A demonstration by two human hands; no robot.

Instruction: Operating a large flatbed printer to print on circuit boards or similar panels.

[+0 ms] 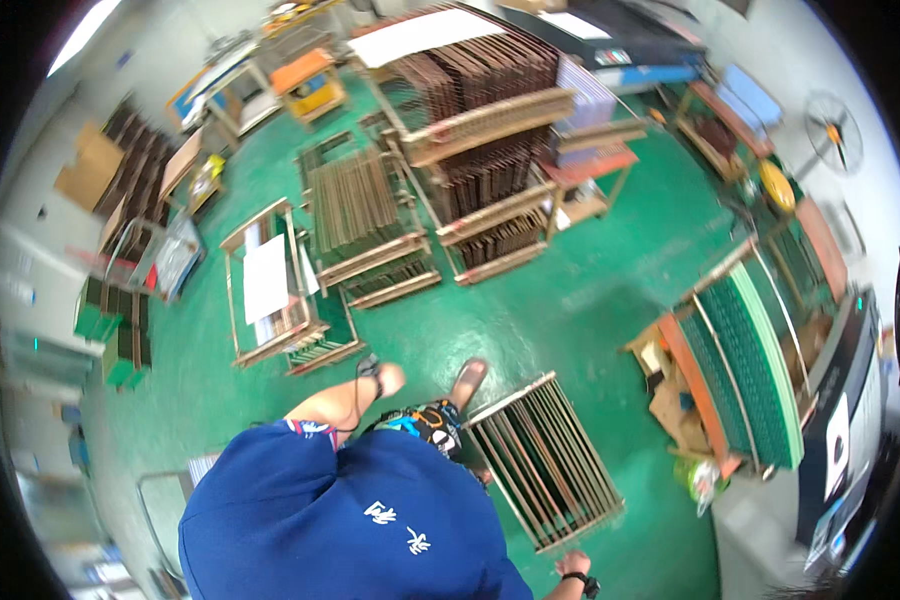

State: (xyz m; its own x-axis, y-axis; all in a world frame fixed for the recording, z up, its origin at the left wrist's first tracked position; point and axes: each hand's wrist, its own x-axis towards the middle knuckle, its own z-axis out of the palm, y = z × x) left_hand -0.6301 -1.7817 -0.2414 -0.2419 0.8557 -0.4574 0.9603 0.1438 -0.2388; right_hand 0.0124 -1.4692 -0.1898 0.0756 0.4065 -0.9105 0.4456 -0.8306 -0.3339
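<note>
My left hand point(391, 379), with a dark strap at the wrist, hangs beside my body over the green floor, blurred. No object shows in it. My right hand point(573, 563), a black watch at its wrist, is near the lower corner of a slatted wooden rack point(545, 460). Whether it touches the rack I cannot make out, and its fingers are too small and smeared to read. The rack stands on the floor close to my feet, its long bars running side by side within a frame. My blue shirt fills the lower middle of the view.
Wooden racks hold brown panels point(470, 75) and green-brown frames point(355, 205) ahead. A low rack carries a white sheet point(265, 278). On the right stand a green curved stack point(745, 370) and a dark machine point(840, 430). A wall fan point(833, 133) is beyond.
</note>
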